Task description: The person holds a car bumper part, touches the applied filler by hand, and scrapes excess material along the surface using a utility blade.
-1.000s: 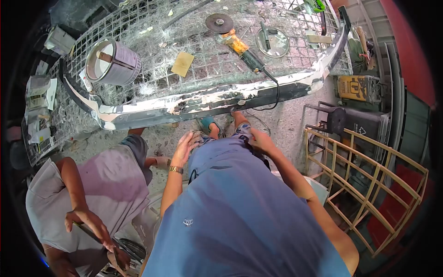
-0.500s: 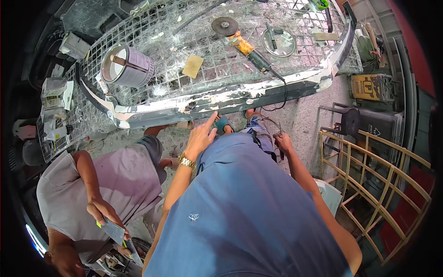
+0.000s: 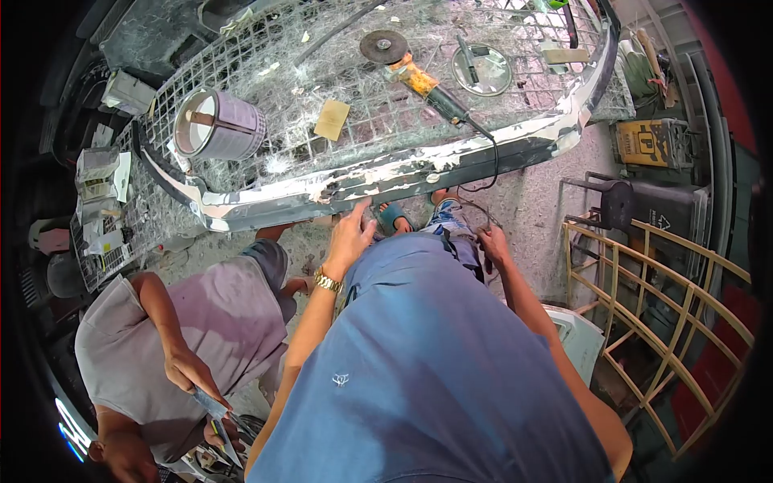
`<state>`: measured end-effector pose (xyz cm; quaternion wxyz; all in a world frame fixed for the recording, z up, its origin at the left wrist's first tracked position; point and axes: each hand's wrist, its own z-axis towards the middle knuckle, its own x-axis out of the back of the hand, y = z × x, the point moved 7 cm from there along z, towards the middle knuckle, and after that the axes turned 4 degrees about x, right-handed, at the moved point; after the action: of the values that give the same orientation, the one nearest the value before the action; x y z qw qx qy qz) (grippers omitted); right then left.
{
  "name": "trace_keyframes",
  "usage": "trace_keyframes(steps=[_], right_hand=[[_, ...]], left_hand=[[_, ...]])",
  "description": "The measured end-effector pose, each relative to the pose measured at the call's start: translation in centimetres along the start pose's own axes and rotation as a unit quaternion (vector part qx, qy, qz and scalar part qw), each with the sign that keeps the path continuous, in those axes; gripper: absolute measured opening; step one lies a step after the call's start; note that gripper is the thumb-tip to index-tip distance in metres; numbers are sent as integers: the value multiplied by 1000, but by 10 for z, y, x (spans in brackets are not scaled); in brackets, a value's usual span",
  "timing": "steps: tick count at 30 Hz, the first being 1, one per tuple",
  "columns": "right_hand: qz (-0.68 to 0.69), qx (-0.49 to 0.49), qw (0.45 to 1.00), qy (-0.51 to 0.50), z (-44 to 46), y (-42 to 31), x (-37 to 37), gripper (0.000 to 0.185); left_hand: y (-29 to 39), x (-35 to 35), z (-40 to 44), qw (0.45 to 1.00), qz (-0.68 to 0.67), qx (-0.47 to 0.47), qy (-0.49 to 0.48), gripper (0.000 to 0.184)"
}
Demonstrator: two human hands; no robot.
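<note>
A long black bumper [image 3: 386,181] with white filler patches lies along the near edge of the wire mesh table [image 3: 290,105]. My left hand [image 3: 351,238], a gold watch on its wrist, is just below the bumper's near edge, fingers apart and nothing held; whether a fingertip touches the edge I cannot tell. Beside my right hip, my right hand [image 3: 493,244] is closed round something thin and dark that I cannot make out. On the mesh lie an angle grinder [image 3: 423,83], an open can [image 3: 229,129], a yellowish sanding sheet [image 3: 332,119] and a round lid [image 3: 493,71].
A co-worker [image 3: 193,322] sits at the left, holding flat spreaders [image 3: 211,402] in their hands. A wooden frame [image 3: 672,346] and a black stool [image 3: 617,205] stand at the right, near a yellow box [image 3: 644,143]. The grinder's cable hangs over the bumper.
From beside my waist, my left hand has moved forward to the bumper. My right hand has moved outward from my waist. The co-worker's spreaders have come into clearer view.
</note>
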<state>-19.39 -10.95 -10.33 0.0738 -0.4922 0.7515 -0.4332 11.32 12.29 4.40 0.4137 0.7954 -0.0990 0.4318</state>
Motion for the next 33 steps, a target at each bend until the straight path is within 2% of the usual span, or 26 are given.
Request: trace_keyframes(steps=[2,3,4,5,6,7,8,9,11,12,14,15,16,18,19,21,22,24,25,29,31,33], right_hand=[[-41,27,997,61,2,-24,1,26],[-99,84,987,94,-2,-56,1,25],[-158,140,970,124,-10,-94,1,24],[-133,179,966,127,-18,-128,-3,24],[-109,219,961,129,-24,-162,-6,24],[-97,283,944,138,-28,-199,-9,22],[-84,346,923,147,-29,-229,-11,21],[-89,344,923,147,-21,-240,-15,21],[-2,262,959,112,2,-243,-21,21],[-4,260,959,110,9,-250,-21,21],[-108,196,974,42,28,-255,-33,18],[-187,246,950,46,41,-252,-39,19],[-189,247,949,44,43,-260,-39,19],[-297,289,910,-20,37,-287,-54,27],[-298,288,910,-21,42,-289,-57,27],[-316,320,891,-66,52,-297,-69,43],[-314,322,890,-72,60,-301,-74,43],[-427,268,853,-135,75,-295,-83,56],[-441,256,848,-148,79,-293,-86,62],[-457,259,835,-162,83,-293,-93,59],[-435,232,855,-162,86,-296,-95,57],[-441,228,849,-179,87,-302,-102,57]], left_hand=[[-35,-49,-5,958,-245,108,-101,44],[-48,-78,-8,873,-423,183,-159,32],[-43,-83,-4,871,-425,181,-164,32],[-39,-91,-2,761,-590,233,-138,29],[-35,-97,-1,618,-728,277,-106,26],[-34,-99,4,572,-764,286,-84,23],[-32,-103,11,570,-765,286,-87,23],[-30,-108,19,550,-784,280,-70,22],[-27,-116,28,507,-817,273,-31,21],[-25,-120,32,504,-818,276,-30,21],[-22,-123,37,467,-832,298,1,19],[-19,-123,39,457,-836,305,10,17],[-17,-122,41,456,-837,304,12,17],[-13,-123,43,449,-841,301,17,30],[-12,-123,44,447,-842,302,18,30],[-12,-123,46,439,-844,307,33,35],[-14,-120,45,438,-843,309,39,35],[-11,-116,47,415,-857,301,48,24],[-12,-116,48,421,-857,294,43,26],[-16,-123,48,438,-845,303,46,25],[-14,-124,47,434,-843,314,54,24],[-10,-121,48,427,-841,326,63,22]])
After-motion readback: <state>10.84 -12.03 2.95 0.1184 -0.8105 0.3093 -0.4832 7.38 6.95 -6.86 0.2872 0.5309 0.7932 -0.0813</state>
